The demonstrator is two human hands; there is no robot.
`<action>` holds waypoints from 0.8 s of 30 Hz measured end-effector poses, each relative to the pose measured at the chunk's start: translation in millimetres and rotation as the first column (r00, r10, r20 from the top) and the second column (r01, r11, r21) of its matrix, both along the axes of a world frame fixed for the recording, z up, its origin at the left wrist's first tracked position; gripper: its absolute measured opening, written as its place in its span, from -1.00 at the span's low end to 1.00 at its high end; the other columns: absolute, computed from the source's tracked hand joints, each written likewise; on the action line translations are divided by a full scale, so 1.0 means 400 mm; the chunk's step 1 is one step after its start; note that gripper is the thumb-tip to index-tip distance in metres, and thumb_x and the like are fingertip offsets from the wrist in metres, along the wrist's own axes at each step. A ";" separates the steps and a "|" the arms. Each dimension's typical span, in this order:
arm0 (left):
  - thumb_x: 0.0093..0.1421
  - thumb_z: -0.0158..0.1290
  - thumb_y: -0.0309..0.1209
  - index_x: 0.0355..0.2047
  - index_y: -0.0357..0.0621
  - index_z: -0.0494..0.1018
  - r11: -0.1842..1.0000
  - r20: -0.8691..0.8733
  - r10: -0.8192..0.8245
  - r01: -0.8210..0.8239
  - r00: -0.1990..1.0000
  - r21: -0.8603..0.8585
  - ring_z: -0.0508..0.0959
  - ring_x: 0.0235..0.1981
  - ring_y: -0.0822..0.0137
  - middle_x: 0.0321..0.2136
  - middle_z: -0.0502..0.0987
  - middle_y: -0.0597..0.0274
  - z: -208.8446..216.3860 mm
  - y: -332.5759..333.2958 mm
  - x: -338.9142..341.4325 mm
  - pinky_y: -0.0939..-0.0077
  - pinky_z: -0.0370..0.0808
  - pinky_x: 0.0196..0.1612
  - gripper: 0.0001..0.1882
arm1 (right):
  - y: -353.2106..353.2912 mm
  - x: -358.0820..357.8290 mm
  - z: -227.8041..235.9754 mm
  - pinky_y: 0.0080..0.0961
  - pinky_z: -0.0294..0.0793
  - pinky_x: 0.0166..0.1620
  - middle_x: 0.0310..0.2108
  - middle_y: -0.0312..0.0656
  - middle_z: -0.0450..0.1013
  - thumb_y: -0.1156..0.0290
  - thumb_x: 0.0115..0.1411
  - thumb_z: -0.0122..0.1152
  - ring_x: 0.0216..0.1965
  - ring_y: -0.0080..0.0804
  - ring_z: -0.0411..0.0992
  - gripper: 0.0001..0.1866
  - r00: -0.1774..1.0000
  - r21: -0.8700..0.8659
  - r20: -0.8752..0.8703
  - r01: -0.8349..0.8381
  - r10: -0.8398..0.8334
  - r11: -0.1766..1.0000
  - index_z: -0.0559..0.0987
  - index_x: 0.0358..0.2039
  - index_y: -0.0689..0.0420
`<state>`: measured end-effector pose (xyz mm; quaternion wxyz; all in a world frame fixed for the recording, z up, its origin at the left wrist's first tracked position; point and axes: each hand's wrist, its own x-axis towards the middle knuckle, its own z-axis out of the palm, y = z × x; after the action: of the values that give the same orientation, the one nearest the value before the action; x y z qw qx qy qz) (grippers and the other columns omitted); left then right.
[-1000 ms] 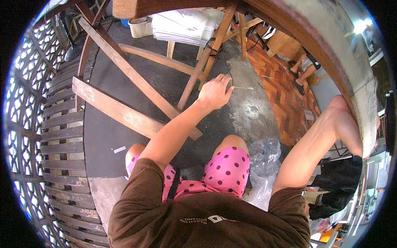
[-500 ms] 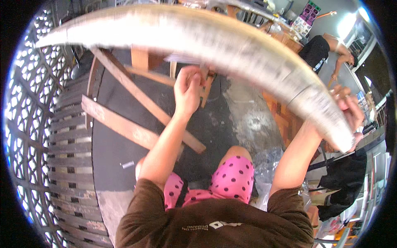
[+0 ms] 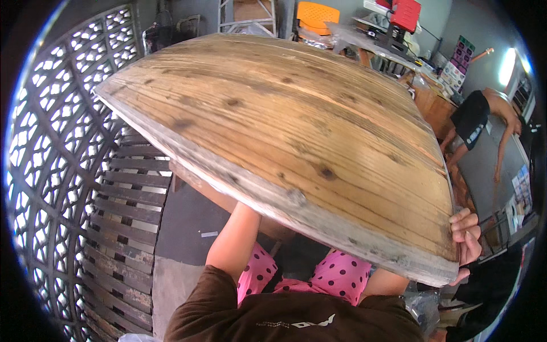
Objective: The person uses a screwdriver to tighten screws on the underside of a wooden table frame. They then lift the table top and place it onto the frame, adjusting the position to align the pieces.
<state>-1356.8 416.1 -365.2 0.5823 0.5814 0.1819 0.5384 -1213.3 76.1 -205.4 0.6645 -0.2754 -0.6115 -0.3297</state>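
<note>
A broad wooden tabletop point(image 3: 268, 131) fills the middle of the view, its brown planked face with dark knots turned up toward me. Its near edge is pale grey and worn, and it slopes down to the right. My right hand point(image 3: 466, 236) is closed round the right edge close to the near corner, fingers curled over it. My left forearm reaches up beneath the near edge; the left hand itself is hidden under the wood. Below the near edge, part of a wooden beam point(image 3: 199, 185) shows beside my left forearm.
A lattice wall point(image 3: 51, 142) and a slatted wooden surface point(image 3: 128, 211) are on the left. Behind stand an orange chair point(image 3: 316, 20), a ladder point(image 3: 248, 25) and a cluttered workbench. At the right, another person point(image 3: 484, 114) bends over a grey surface point(image 3: 493, 165).
The tabletop has tipped from nearly edge-on to face up and come lower, now covering the beams on the floor. My left hand has gone underneath; the right still grips the right end.
</note>
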 end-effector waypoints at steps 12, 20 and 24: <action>0.28 -0.06 -0.46 -0.20 -0.21 0.47 0.995 -0.847 0.050 -0.096 0.529 -0.001 0.49 -0.40 0.40 -0.42 0.49 0.25 -0.539 0.002 -0.219 0.47 0.49 -0.30 -0.84 | -0.059 0.114 -0.096 -0.39 0.30 -0.30 -0.42 -0.27 0.30 -0.37 0.26 -0.27 -0.35 -0.38 0.23 -0.20 1.000 0.030 -0.012 0.002 -0.002 1.000 0.46 -0.05 0.19; 0.27 -0.03 -0.42 -0.21 -0.20 0.51 0.984 -0.911 -0.163 0.007 -0.378 -0.179 0.51 -0.40 0.37 -0.44 0.51 0.25 -0.623 -0.073 -0.679 0.44 0.50 -0.32 -0.82 | -0.199 0.156 -0.149 -0.42 0.41 -0.28 -0.39 -0.20 0.38 -0.20 0.25 0.00 -0.36 -0.35 0.34 -0.43 0.991 -0.387 -0.121 -0.002 -0.049 0.922 0.51 -0.29 0.14; 0.26 -0.02 -0.39 -0.22 -0.19 0.53 0.967 -0.757 -0.165 0.047 -0.632 -0.250 0.52 -0.41 0.36 -0.46 0.51 0.25 -0.353 -0.131 -0.851 0.42 0.51 -0.33 -0.81 | -0.337 0.123 -0.095 -0.44 0.43 -0.16 -0.23 -0.14 0.45 -0.07 0.24 0.16 -0.25 -0.33 0.41 -0.48 0.380 -0.189 -0.906 -0.757 0.187 0.625 0.53 -0.17 0.21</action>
<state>-1697.1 363.6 -506.4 0.1722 0.7337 0.5444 -0.3683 -1163.9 -58.9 -243.4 0.8139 -0.3828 -0.3481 0.2643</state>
